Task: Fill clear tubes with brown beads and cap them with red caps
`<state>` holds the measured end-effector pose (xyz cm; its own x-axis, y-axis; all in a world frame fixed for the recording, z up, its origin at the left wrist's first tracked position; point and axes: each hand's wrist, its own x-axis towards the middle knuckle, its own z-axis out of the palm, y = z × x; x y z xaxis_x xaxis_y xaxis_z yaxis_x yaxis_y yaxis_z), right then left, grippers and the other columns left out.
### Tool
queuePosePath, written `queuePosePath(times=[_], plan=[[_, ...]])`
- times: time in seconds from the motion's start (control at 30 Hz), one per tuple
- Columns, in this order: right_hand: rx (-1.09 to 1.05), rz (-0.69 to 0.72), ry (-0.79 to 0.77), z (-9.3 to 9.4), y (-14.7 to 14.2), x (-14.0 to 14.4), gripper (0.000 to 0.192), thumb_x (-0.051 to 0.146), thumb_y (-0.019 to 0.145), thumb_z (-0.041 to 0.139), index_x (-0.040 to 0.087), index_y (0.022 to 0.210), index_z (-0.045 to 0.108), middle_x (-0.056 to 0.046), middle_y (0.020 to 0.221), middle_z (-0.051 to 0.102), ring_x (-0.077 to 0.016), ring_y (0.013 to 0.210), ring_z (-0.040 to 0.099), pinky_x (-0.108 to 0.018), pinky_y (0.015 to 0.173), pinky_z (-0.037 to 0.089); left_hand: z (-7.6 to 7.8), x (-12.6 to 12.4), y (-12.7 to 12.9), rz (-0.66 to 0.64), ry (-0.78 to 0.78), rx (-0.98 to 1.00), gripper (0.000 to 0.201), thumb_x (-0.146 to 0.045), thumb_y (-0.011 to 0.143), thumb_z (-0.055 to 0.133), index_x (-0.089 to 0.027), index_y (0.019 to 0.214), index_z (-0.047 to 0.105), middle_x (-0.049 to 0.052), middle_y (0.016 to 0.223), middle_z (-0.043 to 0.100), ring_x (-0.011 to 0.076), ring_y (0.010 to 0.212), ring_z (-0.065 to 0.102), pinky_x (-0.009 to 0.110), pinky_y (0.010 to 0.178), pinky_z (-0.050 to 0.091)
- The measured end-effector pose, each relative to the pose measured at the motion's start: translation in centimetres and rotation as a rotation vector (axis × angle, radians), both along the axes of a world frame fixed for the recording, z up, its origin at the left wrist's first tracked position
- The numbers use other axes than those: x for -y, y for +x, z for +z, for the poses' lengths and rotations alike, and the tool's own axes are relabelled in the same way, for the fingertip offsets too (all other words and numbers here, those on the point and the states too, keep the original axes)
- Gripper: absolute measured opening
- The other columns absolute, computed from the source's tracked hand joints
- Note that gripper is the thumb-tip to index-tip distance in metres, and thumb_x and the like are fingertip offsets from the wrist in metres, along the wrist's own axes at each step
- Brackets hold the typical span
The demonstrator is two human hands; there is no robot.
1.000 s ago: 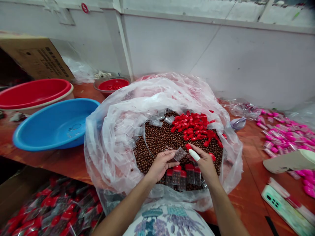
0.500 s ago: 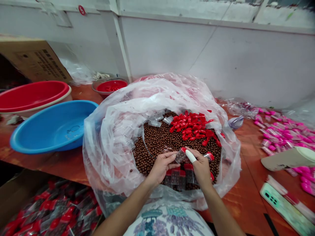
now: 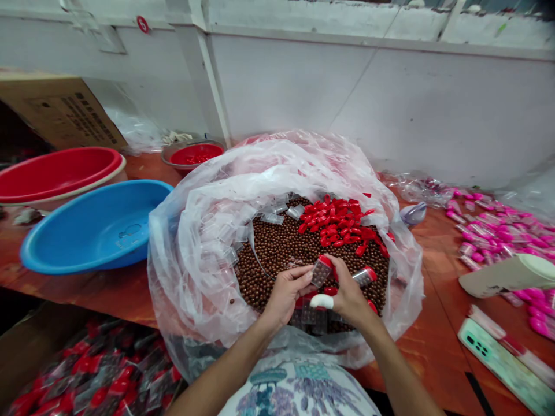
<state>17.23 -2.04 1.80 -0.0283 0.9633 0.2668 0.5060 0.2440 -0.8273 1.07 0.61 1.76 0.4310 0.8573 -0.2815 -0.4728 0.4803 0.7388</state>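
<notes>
My left hand [image 3: 284, 294] pinches a small clear container with a red cap [image 3: 321, 270], tilted and filled with brown balls. My right hand [image 3: 349, 294] is beside it, its forefinger near the cap and its white-covered thumb stretched away below. Under both hands lie several filled containers [image 3: 309, 315], partly hidden. Another capped container [image 3: 364, 276] rests right of my right hand. Small brown balls [image 3: 286, 245] fill the plastic-lined vessel, with a heap of red caps [image 3: 336, 219] on top. Clear empty containers [image 3: 221, 231] lie along its left side.
Left stand a blue basin [image 3: 99, 225], a red basin [image 3: 60, 167] and a smaller red bowl [image 3: 197, 153]. Below left, a box holds many filled containers [image 3: 104, 370]. Pink-capped containers [image 3: 503, 231], a cup [image 3: 507, 276] and a phone [image 3: 498, 358] lie on the right.
My right thumb has swung away from the capped container, down and to the left, and the right fingers have spread. My left hand still holds the container in nearly the same place.
</notes>
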Motion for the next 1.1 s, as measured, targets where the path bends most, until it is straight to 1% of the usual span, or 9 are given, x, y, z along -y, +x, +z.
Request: queuePosePath(times=[0.07, 0.17, 0.33, 0.43, 0.5, 0.6, 0.73, 0.93, 1.1], plan=[[0.081, -0.07, 0.046, -0.5, -0.3, 0.1, 0.07, 0.034, 0.062, 0.073, 0.019, 0.123, 0.042, -0.011, 0.115, 0.052, -0.0248, 0.106, 0.051, -0.041, 0.092, 0.041, 0.1, 0.0, 0.0, -0.028, 0.001, 0.001, 0.031, -0.024, 0.067, 0.072, -0.011, 0.094, 0.069, 0.009, 0.092, 0.068, 0.0164, 0.081, 0.061, 0.028, 0.077, 0.047], [0.171, -0.128, 0.13, -1.3, -0.9, 0.4, 0.056, 0.029, 0.067, 0.068, 0.02, 0.117, 0.044, -0.01, 0.112, 0.052, -0.0234, 0.104, 0.051, -0.04, 0.091, 0.041, 0.1, -0.1, 0.1, -0.099, -0.018, 0.023, 0.03, -0.027, 0.068, 0.071, -0.013, 0.094, 0.066, 0.006, 0.088, 0.066, 0.012, 0.072, 0.06, 0.022, 0.068, 0.046], [0.377, -0.106, 0.225, -1.7, -2.2, 1.1, 0.058, 0.026, 0.068, 0.065, 0.02, 0.122, 0.044, -0.01, 0.118, 0.052, -0.0255, 0.11, 0.046, -0.042, 0.094, 0.037, -0.6, -0.1, 1.0, -0.146, -0.089, 0.009, 0.045, -0.053, 0.077, 0.054, -0.012, 0.093, 0.063, 0.006, 0.075, 0.065, 0.0125, 0.059, 0.058, 0.023, 0.055, 0.044], [0.443, 0.025, 0.183, -1.7, -1.9, 0.9, 0.067, 0.026, 0.07, 0.063, 0.019, 0.131, 0.036, -0.01, 0.124, 0.05, -0.0251, 0.113, 0.044, -0.04, 0.094, 0.036, -1.1, -0.3, 0.9, -0.107, -0.077, -0.119, 0.057, -0.062, 0.077, 0.044, -0.009, 0.088, 0.064, 0.005, 0.062, 0.062, 0.0122, 0.048, 0.054, 0.023, 0.046, 0.041], [0.473, 0.07, 0.137, -1.6, -0.7, 0.2, 0.06, 0.024, 0.074, 0.058, 0.02, 0.13, 0.039, -0.008, 0.124, 0.051, -0.0229, 0.112, 0.045, -0.037, 0.092, 0.037, -1.1, -0.7, 0.3, -0.077, -0.071, -0.169, 0.058, -0.062, 0.078, 0.042, -0.009, 0.092, 0.063, 0.003, 0.058, 0.059, 0.0115, 0.045, 0.052, 0.023, 0.043, 0.041], [0.604, -0.086, 0.039, -1.6, 2.0, -1.5, 0.034, 0.016, 0.081, 0.048, 0.024, 0.113, 0.057, -0.004, 0.109, 0.062, -0.0195, 0.099, 0.052, -0.032, 0.084, 0.038, -0.8, -1.4, -0.8, -0.095, -0.055, -0.142, 0.056, -0.058, 0.081, 0.042, -0.012, 0.106, 0.06, 0.003, 0.064, 0.06, 0.0107, 0.048, 0.051, 0.022, 0.043, 0.042], [0.817, -0.166, -0.081, -1.9, 4.2, -3.7, 0.025, 0.014, 0.078, 0.051, 0.024, 0.093, 0.068, -0.006, 0.089, 0.068, -0.0203, 0.084, 0.055, -0.031, 0.074, 0.036, -0.3, -1.6, -1.2, -0.144, -0.045, -0.118, 0.055, -0.056, 0.082, 0.04, -0.013, 0.111, 0.059, 0.004, 0.068, 0.06, 0.0094, 0.049, 0.051, 0.019, 0.041, 0.04], [0.81, -0.102, -0.06, -2.4, 3.7, -5.2, 0.016, 0.014, 0.073, 0.056, 0.022, 0.074, 0.069, -0.007, 0.079, 0.069, -0.021, 0.078, 0.054, -0.032, 0.072, 0.036, -0.7, -1.2, -1.0, -0.193, -0.042, -0.164, 0.064, -0.062, 0.08, 0.036, -0.012, 0.11, 0.06, 0.002, 0.061, 0.058, 0.0081, 0.044, 0.047, 0.018, 0.037, 0.032], [0.722, -0.13, -0.032, -1.6, 2.6, -4.7, 0.015, 0.021, 0.079, 0.054, 0.021, 0.087, 0.066, -0.007, 0.087, 0.067, -0.0216, 0.086, 0.054, -0.034, 0.076, 0.037, -1.1, -1.2, -1.0, -0.216, -0.015, -0.227, 0.064, -0.063, 0.079, 0.035, -0.012, 0.107, 0.061, 0.001, 0.058, 0.057, 0.0074, 0.042, 0.046, 0.018, 0.036, 0.029]])
